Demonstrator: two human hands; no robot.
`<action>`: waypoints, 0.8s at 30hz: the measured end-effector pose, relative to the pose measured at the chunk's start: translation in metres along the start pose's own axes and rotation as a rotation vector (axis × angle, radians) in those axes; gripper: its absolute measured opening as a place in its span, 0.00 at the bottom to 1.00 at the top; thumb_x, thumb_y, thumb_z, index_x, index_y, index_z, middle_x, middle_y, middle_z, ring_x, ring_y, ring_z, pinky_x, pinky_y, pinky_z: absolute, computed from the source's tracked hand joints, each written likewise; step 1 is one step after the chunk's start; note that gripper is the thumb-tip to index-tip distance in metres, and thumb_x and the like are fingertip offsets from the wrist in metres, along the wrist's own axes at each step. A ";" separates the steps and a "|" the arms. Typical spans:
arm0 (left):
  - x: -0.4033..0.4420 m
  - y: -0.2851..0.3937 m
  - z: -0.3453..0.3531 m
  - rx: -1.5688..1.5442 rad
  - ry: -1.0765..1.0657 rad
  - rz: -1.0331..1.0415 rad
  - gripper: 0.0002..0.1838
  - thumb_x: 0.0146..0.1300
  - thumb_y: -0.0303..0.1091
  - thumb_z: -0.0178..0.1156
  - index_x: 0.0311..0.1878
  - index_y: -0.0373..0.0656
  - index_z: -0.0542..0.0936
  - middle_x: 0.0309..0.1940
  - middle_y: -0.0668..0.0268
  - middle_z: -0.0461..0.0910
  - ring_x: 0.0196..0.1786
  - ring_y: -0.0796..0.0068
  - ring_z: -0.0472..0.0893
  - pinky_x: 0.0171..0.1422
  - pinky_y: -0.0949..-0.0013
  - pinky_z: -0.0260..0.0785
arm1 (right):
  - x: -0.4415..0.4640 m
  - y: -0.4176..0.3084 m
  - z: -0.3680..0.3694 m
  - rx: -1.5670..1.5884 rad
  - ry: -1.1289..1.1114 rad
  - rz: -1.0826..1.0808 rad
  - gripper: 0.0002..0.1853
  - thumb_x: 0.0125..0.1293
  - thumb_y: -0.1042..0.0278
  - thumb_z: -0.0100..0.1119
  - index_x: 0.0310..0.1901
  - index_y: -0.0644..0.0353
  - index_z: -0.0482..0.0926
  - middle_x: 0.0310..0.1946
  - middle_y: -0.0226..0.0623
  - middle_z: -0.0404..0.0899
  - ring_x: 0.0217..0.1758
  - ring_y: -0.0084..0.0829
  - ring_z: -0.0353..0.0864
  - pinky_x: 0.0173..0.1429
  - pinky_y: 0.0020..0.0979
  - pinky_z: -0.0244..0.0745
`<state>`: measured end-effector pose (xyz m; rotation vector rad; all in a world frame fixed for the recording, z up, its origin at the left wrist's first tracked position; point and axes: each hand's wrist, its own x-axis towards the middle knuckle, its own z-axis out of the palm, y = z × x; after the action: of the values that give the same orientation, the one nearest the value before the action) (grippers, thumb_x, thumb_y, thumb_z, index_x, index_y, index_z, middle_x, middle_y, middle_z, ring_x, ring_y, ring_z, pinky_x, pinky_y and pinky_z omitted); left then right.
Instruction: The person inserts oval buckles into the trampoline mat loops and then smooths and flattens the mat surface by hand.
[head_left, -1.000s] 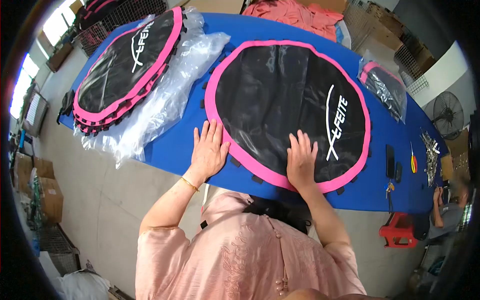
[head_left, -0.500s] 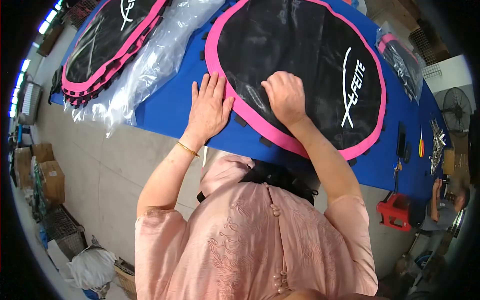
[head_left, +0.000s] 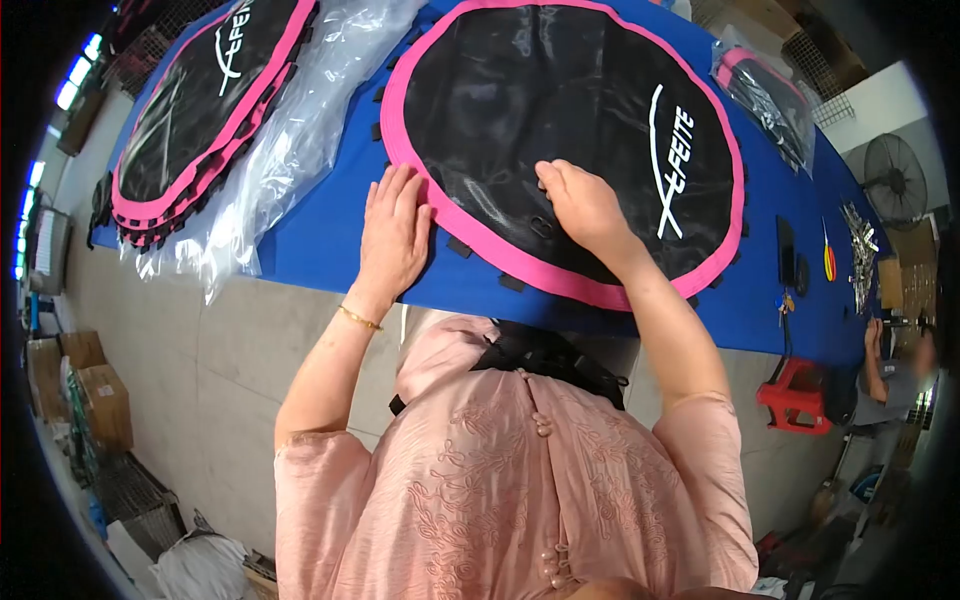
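A round black trampoline mat (head_left: 500, 120) with a pink border and black edge tabs lies flat on the blue-covered table (head_left: 330, 265). White lettering runs along its right side. My left hand (head_left: 393, 232) rests flat at the mat's left front edge, fingers stretched out and fingertips at the pink border. Over the front middle of the mat, my right hand (head_left: 588, 210) is closed with its fingers curled in. Whatever they hold, if anything, is hidden. A small dark loop-like piece (head_left: 541, 227) lies on the mat just below this hand.
Stacked similar mats (head_left: 185, 120) lie at the left beside clear plastic film (head_left: 310, 130). A bagged mat (head_left: 765, 95), a phone (head_left: 786, 245), scissors (head_left: 828, 255) and a metal parts pile (head_left: 860, 250) are at the right. A red stool (head_left: 795, 395) and another person (head_left: 885, 375) are beyond.
The view has shifted slightly. Both hands have come nearer the table's front edge relative to the mat, the right one also rightward. The small dark piece now shows on the mat.
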<state>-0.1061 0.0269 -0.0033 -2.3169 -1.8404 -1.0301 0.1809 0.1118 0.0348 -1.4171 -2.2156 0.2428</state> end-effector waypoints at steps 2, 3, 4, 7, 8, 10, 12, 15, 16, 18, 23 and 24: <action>-0.009 0.024 -0.018 -0.062 0.141 0.060 0.19 0.75 0.28 0.59 0.66 0.35 0.77 0.67 0.47 0.77 0.72 0.43 0.74 0.77 0.49 0.67 | -0.016 0.006 -0.039 0.443 -0.253 0.040 0.17 0.83 0.59 0.53 0.43 0.64 0.82 0.32 0.37 0.85 0.33 0.31 0.86 0.42 0.33 0.80; -0.020 0.035 -0.030 -0.136 0.072 0.081 0.17 0.73 0.25 0.60 0.64 0.35 0.79 0.61 0.49 0.80 0.65 0.44 0.78 0.71 0.50 0.71 | -0.029 -0.007 -0.069 0.532 -0.384 0.178 0.14 0.83 0.62 0.53 0.44 0.65 0.81 0.32 0.33 0.83 0.34 0.23 0.83 0.44 0.29 0.79; -0.030 0.047 -0.041 -0.212 -0.003 0.098 0.16 0.72 0.23 0.61 0.61 0.35 0.80 0.56 0.50 0.83 0.59 0.46 0.82 0.64 0.52 0.76 | -0.046 -0.008 -0.087 0.536 -0.466 0.255 0.13 0.82 0.64 0.54 0.45 0.65 0.82 0.33 0.33 0.83 0.35 0.23 0.83 0.44 0.28 0.80; -0.060 0.073 -0.064 -0.348 -0.226 0.086 0.13 0.70 0.21 0.62 0.57 0.37 0.83 0.45 0.54 0.85 0.45 0.46 0.85 0.51 0.55 0.79 | -0.100 0.003 -0.134 0.557 -0.729 0.366 0.10 0.80 0.67 0.56 0.44 0.64 0.82 0.35 0.32 0.85 0.37 0.22 0.85 0.45 0.29 0.81; -0.069 0.077 -0.067 -0.441 -0.344 -0.051 0.11 0.71 0.22 0.63 0.55 0.38 0.84 0.42 0.55 0.86 0.42 0.52 0.85 0.48 0.58 0.79 | -0.113 0.003 -0.152 0.464 -0.845 0.371 0.10 0.79 0.66 0.57 0.43 0.64 0.83 0.35 0.32 0.86 0.37 0.22 0.86 0.45 0.29 0.81; -0.081 0.083 -0.070 -0.529 -0.475 -0.178 0.09 0.71 0.23 0.64 0.52 0.38 0.85 0.40 0.55 0.87 0.39 0.57 0.86 0.46 0.61 0.79 | -0.148 0.020 -0.168 0.409 -0.927 0.412 0.10 0.78 0.65 0.59 0.43 0.63 0.83 0.35 0.32 0.87 0.39 0.22 0.88 0.45 0.29 0.82; -0.088 0.080 -0.069 -0.619 -0.698 -0.530 0.07 0.73 0.31 0.68 0.50 0.41 0.87 0.37 0.56 0.85 0.36 0.74 0.82 0.38 0.64 0.72 | -0.187 0.034 -0.172 0.417 -1.098 0.614 0.10 0.77 0.65 0.60 0.45 0.63 0.85 0.36 0.33 0.88 0.41 0.24 0.89 0.48 0.29 0.83; -0.108 0.058 -0.057 -0.706 -0.881 -0.565 0.07 0.75 0.32 0.67 0.49 0.39 0.88 0.31 0.64 0.85 0.37 0.81 0.80 0.43 0.68 0.75 | -0.248 0.051 -0.162 0.540 -1.288 0.735 0.13 0.77 0.63 0.58 0.47 0.63 0.86 0.36 0.34 0.89 0.44 0.26 0.89 0.49 0.30 0.84; -0.114 0.054 -0.053 -0.796 -0.946 -0.530 0.07 0.75 0.30 0.66 0.49 0.38 0.88 0.31 0.66 0.86 0.37 0.81 0.81 0.45 0.69 0.75 | -0.264 0.051 -0.156 0.545 -1.285 0.742 0.13 0.77 0.63 0.58 0.47 0.63 0.86 0.36 0.34 0.89 0.44 0.26 0.89 0.49 0.30 0.84; -0.096 0.064 -0.062 -0.721 -1.052 -0.556 0.06 0.75 0.28 0.66 0.49 0.38 0.88 0.32 0.66 0.87 0.39 0.81 0.81 0.46 0.70 0.76 | -0.288 0.047 -0.148 0.663 -1.343 0.865 0.14 0.78 0.62 0.57 0.50 0.64 0.87 0.43 0.34 0.90 0.48 0.26 0.89 0.52 0.31 0.86; -0.093 0.061 -0.056 -0.738 -1.169 -0.603 0.07 0.73 0.25 0.66 0.49 0.36 0.89 0.36 0.67 0.89 0.41 0.82 0.80 0.49 0.70 0.77 | -0.316 0.042 -0.132 0.660 -1.347 0.928 0.11 0.77 0.67 0.61 0.52 0.59 0.88 0.42 0.32 0.90 0.46 0.25 0.88 0.54 0.32 0.86; -0.091 0.060 -0.054 -0.726 -1.192 -0.618 0.07 0.73 0.26 0.67 0.50 0.36 0.89 0.36 0.67 0.89 0.41 0.83 0.80 0.50 0.70 0.77 | -0.322 0.044 -0.126 0.694 -1.359 0.942 0.11 0.76 0.68 0.62 0.55 0.59 0.88 0.43 0.33 0.90 0.46 0.24 0.88 0.55 0.32 0.86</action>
<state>-0.0886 -0.0918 0.0164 -3.2860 -3.1476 -0.1946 0.3870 -0.1696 0.0264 -1.9279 -1.5039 2.5824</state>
